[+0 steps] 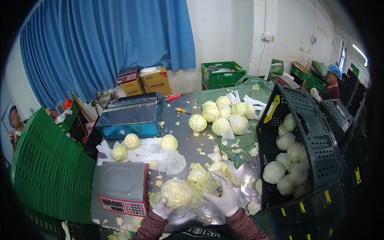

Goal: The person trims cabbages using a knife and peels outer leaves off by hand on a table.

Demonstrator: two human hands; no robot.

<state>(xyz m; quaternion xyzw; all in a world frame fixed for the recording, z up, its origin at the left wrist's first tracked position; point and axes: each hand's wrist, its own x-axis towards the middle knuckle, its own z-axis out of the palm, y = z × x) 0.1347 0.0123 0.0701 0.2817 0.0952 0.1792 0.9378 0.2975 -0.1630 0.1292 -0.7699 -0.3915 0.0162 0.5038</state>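
My left hand, in a white glove, grips a trimmed cabbage head from its lower left side. To the right, my gloved right hand holds a small tool with a thin metal blade pointing up and left; its kind is partly hidden by the fingers. Loose cabbage leaves lie between and beyond the hands. A white foam net lies beyond the held cabbage, touching another cabbage. A digital scale stands to the left.
Several cabbages rest on green cloth. A dark crate at right holds wrapped cabbages. Stacked green crates stand left, a blue-sided machine at the back left. A screwdriver lies on the metal table. One person stands at each side.
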